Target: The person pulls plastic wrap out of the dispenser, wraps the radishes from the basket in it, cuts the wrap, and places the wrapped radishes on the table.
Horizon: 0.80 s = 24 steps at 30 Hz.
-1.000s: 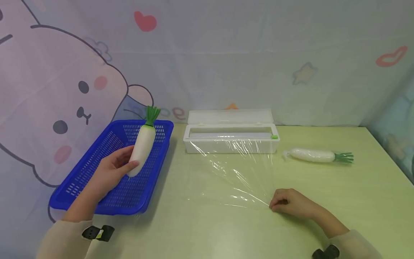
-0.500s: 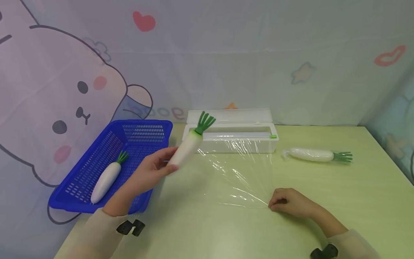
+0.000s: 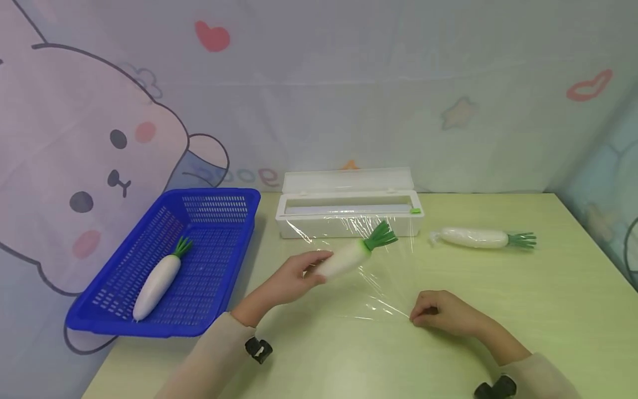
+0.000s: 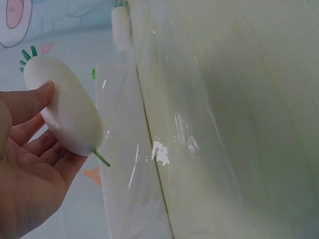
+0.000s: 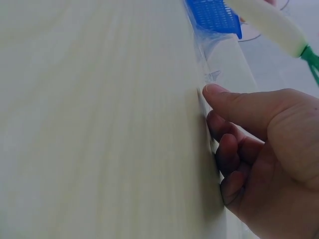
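My left hand (image 3: 294, 279) grips a white radish (image 3: 344, 260) with green leaf stubs by its root end, over the sheet of cling film. In the left wrist view the thumb lies along one side of the radish (image 4: 67, 107) and the fingers curl under it. My right hand (image 3: 448, 314) pinches the near right corner of the cling film (image 3: 381, 305) close over the table. That film stretches from a white dispenser box (image 3: 349, 226) with its lid up. In the right wrist view, thumb and forefinger of the right hand (image 5: 269, 144) meet at the film's edge.
On the left stands a blue perforated basket (image 3: 239, 244) with another radish (image 3: 158, 285) lying in it. A film-wrapped radish (image 3: 473, 238) lies at the right of the table (image 3: 548, 310). A printed cloth (image 3: 349, 100) hangs behind.
My left hand has carried the radish out from over the basket, rightward to above the film, tilting it further to the right. My right hand keeps its pinch on the corner.
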Each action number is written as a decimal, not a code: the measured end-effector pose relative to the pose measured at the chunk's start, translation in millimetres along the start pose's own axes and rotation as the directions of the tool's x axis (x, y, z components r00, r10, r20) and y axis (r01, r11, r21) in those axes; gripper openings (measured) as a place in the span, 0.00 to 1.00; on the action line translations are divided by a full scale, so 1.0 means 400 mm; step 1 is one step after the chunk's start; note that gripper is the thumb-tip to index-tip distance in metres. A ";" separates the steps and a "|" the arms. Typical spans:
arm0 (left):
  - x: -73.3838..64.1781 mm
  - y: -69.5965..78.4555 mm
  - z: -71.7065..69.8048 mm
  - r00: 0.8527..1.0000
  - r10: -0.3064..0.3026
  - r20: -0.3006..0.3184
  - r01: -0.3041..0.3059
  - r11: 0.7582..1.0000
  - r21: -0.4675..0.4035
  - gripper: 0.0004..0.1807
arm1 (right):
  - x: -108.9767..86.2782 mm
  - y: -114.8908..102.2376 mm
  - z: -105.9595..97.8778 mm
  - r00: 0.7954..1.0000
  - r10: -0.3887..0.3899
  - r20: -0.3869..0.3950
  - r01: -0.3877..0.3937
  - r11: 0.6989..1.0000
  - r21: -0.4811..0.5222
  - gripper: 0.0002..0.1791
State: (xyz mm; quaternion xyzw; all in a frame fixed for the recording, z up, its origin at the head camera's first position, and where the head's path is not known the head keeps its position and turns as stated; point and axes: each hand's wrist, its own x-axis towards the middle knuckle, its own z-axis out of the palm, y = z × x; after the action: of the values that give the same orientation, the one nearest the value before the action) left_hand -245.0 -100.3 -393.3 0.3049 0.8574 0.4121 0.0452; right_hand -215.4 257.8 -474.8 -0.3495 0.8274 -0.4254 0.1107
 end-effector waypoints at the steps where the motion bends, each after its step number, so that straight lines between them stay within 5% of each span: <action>1: 0.006 -0.010 0.007 1.000 0.000 0.007 0.000 1.000 0.009 0.24 | 0.000 -0.001 -0.001 1.000 0.004 0.002 -0.004 1.000 0.001 0.04; 6: 0.035 -0.044 0.031 0.999 -0.005 0.037 0.001 0.995 0.099 0.25 | 0.001 -0.003 -0.002 1.000 0.014 0.005 -0.014 1.000 -0.010 0.03; 13: 0.060 -0.068 0.048 0.994 0.007 0.111 -0.038 0.957 0.286 0.25 | 0.003 -0.003 -0.004 0.998 0.058 0.016 -0.058 0.998 0.018 0.03; 24: 0.071 -0.086 0.065 0.989 -0.007 0.146 -0.043 0.941 0.337 0.24 | 0.002 0.003 -0.001 0.999 0.052 0.009 -0.052 0.999 0.006 0.03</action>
State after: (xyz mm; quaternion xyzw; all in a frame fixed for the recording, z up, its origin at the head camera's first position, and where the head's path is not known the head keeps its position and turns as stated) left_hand -276.0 -83.0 -430.7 0.3450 0.9072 0.2354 0.0507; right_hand -217.0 258.0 -475.3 -0.3292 0.8343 -0.4236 0.1267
